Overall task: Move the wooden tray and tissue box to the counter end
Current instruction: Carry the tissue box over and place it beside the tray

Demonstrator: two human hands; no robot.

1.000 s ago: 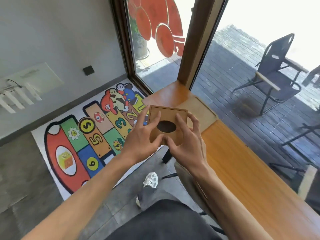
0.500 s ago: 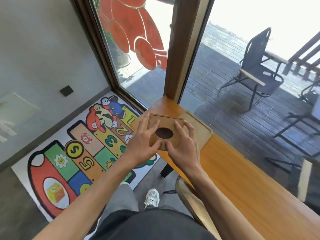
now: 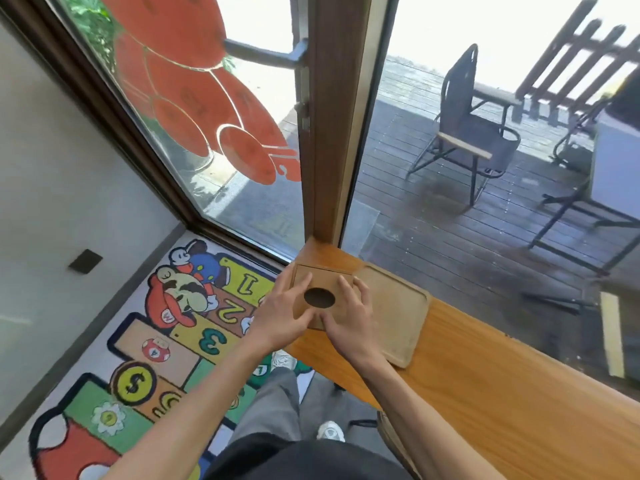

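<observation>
Your worktop runs out just ahead of you: its far end meets the wooden window post, with glass along its right edge and a drop to the floor on the left. The wooden tray lies flat near that end, its long side close to the glass edge, with only a narrow strip of bare wood between it and the post. Behind the tray, toward you, the worktop is bare and gives open room.

The tissue box sits at the left corner of the worktop's end, touching or overlapping the tray's left side; you cannot tell whether it rests fully down. Your left hand grips its left side, fingers spread over the top beside the oval opening. Your right hand clasps the near right part, fingers curled over the top, thumb at the near edge.
</observation>
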